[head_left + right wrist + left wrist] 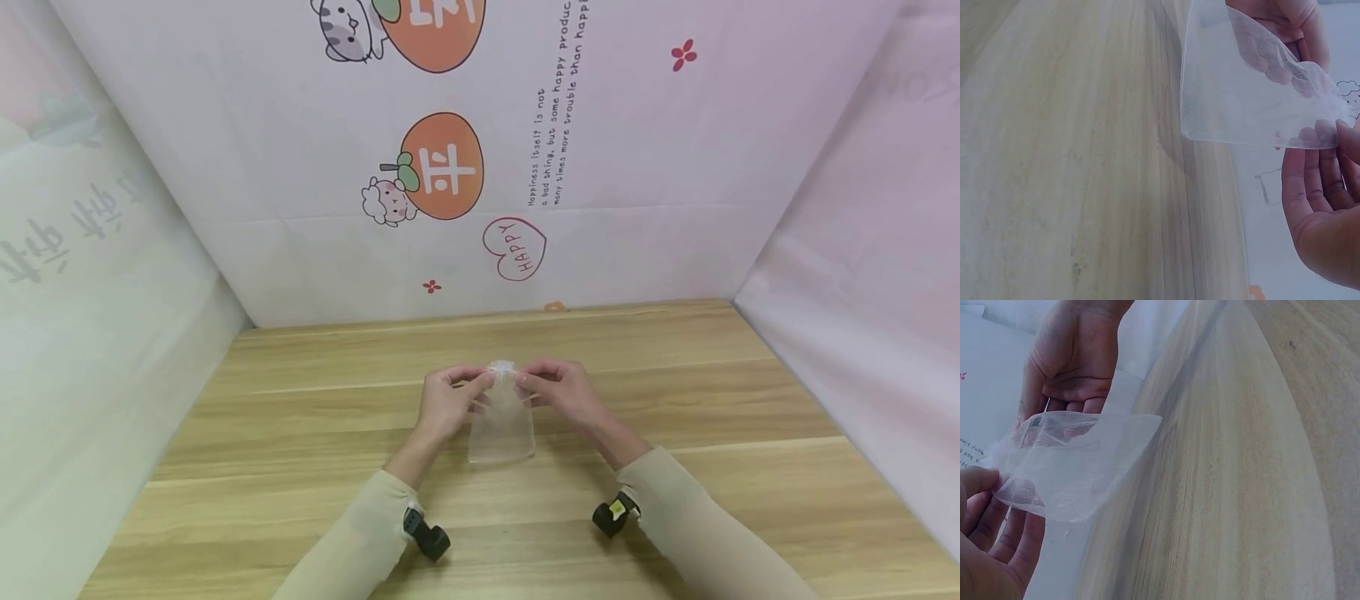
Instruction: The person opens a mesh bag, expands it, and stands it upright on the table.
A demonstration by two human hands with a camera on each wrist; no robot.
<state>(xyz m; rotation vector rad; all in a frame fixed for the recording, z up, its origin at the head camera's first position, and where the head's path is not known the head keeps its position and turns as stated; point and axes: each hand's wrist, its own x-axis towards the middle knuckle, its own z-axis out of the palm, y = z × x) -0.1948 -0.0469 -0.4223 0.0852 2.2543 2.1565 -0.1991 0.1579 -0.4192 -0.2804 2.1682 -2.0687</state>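
Note:
A sheer white organza drawstring bag (501, 429) hangs between both hands, its gathered mouth up and its wider bottom toward the person. My left hand (448, 400) pinches one side of the gathered neck between thumb and forefinger. On the opposite side, my right hand (566, 390) pinches the neck in the same way. Through the thin mesh (1094, 472) in the left wrist view, some fingers show behind the fabric. The right wrist view shows the bag's flat bottom corner (1191, 128) held over the wooden table. No contents show inside.
A wood-grain table (300, 467) lies under the hands. White printed cloth (630, 167) stands behind it, with more cloth walls on the left (97, 250) and right (862, 250). Both wrists carry small black cameras (431, 540) over beige sleeves.

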